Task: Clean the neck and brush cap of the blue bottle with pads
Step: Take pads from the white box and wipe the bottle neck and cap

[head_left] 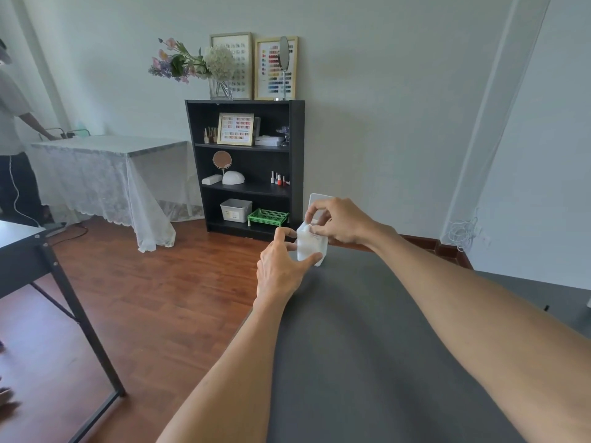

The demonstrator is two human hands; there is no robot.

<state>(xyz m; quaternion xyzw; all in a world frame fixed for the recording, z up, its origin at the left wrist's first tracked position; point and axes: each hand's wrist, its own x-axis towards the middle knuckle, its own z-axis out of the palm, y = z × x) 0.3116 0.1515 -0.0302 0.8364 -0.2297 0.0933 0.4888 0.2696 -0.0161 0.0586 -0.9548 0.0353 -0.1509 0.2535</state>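
Pad pack (pixel 311 246), one, white: being held at frame centre, above the far edge of one grey table (pixel 367 330). Left hand (pixel 281 270) gripping its lower part; right hand (pixel 339 222) fingers pinching its top. Blue bottle: none in view.

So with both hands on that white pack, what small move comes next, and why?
Probably draw one pad clear of the pack. The left hand grips the pack from below while the right hand pinches white material at its top, lid flap raised behind. No blue bottle is in view, so a pad likely has to come out first.
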